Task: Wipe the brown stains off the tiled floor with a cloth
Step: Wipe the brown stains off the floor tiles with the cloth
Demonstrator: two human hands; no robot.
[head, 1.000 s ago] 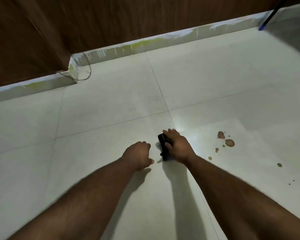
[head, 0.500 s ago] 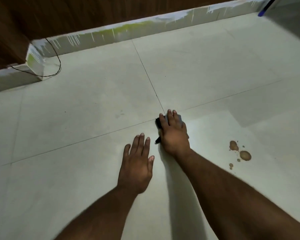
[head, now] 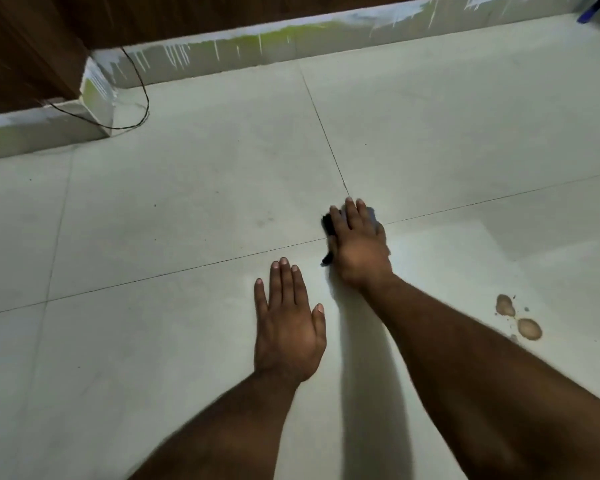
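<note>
My right hand (head: 359, 245) lies flat with straight fingers on a dark cloth (head: 327, 225), pressing it to the pale tiled floor (head: 187, 220) where the grout lines cross. Most of the cloth is hidden under the hand; dark edges show at its left and a grey edge past the fingertips. My left hand (head: 288, 327) rests flat on the tile, fingers straight, just left of and nearer than the right. Two brown stains (head: 518, 317) with small specks lie on the floor to the right, beside my right forearm and apart from the cloth.
A paint-streaked skirting (head: 257, 50) runs along the far wall below dark wood panels (head: 21, 46). A thin black wire (head: 139, 95) loops on the floor at the skirting's corner on the left. A blue object (head: 589, 12) shows at the top right.
My left hand went from a loose fist to flat on the tile. My right hand opened flat over the cloth and slid it away from me to the grout crossing. The view tilted down.
</note>
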